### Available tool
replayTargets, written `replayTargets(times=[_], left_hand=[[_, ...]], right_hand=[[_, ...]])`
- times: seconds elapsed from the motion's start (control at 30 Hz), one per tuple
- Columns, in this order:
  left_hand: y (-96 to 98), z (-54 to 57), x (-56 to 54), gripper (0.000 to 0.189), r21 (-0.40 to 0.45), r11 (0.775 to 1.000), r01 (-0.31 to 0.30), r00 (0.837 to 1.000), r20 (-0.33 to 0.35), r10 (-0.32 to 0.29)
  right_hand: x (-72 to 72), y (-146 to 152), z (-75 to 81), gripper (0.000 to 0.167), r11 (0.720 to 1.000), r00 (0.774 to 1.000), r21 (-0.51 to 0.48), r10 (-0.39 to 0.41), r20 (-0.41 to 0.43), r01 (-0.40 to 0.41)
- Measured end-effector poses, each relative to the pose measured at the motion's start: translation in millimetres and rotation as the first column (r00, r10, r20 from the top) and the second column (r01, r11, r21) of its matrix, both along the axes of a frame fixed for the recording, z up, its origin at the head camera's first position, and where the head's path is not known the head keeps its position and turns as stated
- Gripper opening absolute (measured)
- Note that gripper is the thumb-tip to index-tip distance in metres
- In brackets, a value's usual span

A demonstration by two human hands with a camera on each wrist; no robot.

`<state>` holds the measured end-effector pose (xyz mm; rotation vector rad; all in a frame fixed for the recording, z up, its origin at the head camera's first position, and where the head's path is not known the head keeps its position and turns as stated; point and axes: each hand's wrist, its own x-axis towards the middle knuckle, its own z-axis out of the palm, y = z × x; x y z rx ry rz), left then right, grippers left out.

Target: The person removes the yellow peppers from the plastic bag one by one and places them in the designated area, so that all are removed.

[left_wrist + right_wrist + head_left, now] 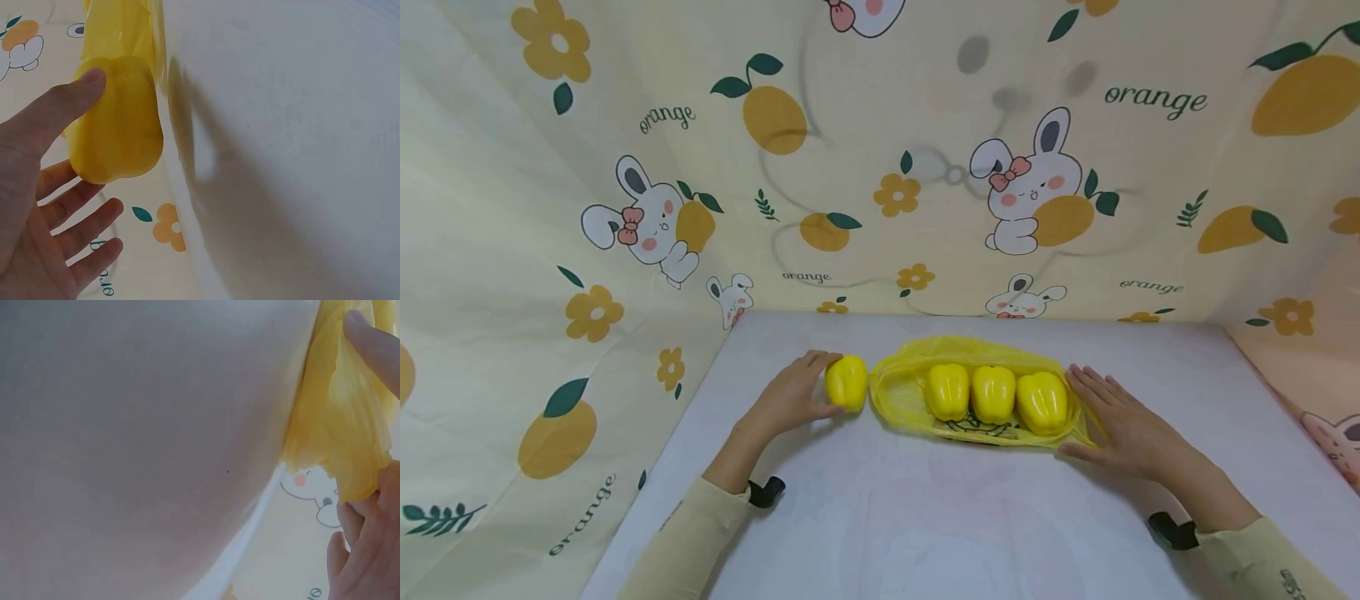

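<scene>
A yellow bell pepper, which looks glossy like a toy, is pinched by my left hand just left of the bag. In the left wrist view the thumb presses its near face, while the other fingers spread below. Three more yellow bell peppers lie side by side on a thin yellow plastic bag. At the bag's right end, my right hand touches it with fingers extended and thumb apart. Bunched bag film lies beside that thumb in the right wrist view.
A white tabletop lies under everything. Patterned cloth with rabbits and oranges hangs behind the table and along its sides. Dark print shows on the bag below the peppers. Each wrist carries a small black device.
</scene>
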<state>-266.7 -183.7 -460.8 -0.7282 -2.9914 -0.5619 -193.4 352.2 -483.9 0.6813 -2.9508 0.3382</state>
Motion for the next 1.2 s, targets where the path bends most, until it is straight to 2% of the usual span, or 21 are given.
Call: replayTargets(times=[0.27,0.63,1.0,1.2], left_hand=[[1.0,-4.0,-2.9,0.092,-0.012,1.0,0.019,1.0,0.016,-0.019],[3.4,-2.2,-2.0,0.093,-0.012,1.0,0.029,0.998,0.053,-0.028],[3.8,-6.2,-4.0,0.097,-0.012,1.0,0.009,0.994,0.105,-0.007],[2.9,-5.7,-4.1,0.099,-0.008,1.0,0.02,0.993,0.117,-0.019]], right_hand=[[-0.8,2.1,2.3,0.119,1.0,1.0,0.012,-0.001,0.024,0.001],[-1.6,2.1,2.7,0.12,1.0,0.999,0.003,-0.011,0.047,0.011],[-1.0,1.5,2.3,0.118,1.0,1.0,-0.003,0.0,0.022,0.0],[-0.6,1.7,-0.2,0.117,1.0,1.0,-0.007,0.016,-0.013,-0.016]])
